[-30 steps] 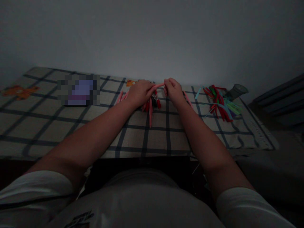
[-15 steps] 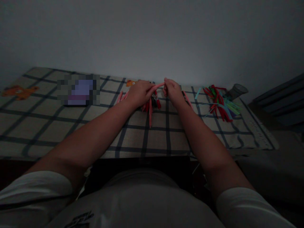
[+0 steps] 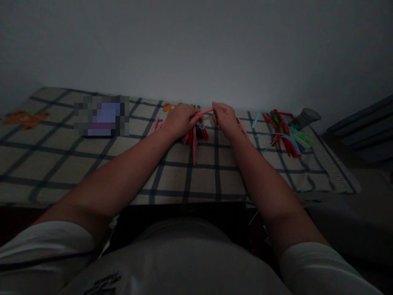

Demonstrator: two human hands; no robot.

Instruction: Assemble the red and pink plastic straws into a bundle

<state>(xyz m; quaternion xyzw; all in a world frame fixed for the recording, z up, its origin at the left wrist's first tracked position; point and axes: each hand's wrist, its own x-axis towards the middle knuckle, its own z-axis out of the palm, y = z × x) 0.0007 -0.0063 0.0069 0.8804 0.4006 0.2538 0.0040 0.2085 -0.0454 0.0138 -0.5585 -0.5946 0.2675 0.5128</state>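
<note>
Both my hands reach to the far middle of the table. My left hand and my right hand are each closed on an end of one pink strip, stretched between them just above the cloth. Under my left hand lies a small heap of pink and red strips, one of them pointing back toward me. Something small and dark sits in that heap; I cannot make it out. Another pink strip lies beside my right wrist.
A checked tablecloth covers the table against a plain wall. A pile of red, green and blue strips lies at the far right, with a grey jar on its side behind it. A blurred purple object sits far left.
Almost nothing differs; my right hand has shifted very slightly on the end of the pink strip, and both arms stay in place.
</note>
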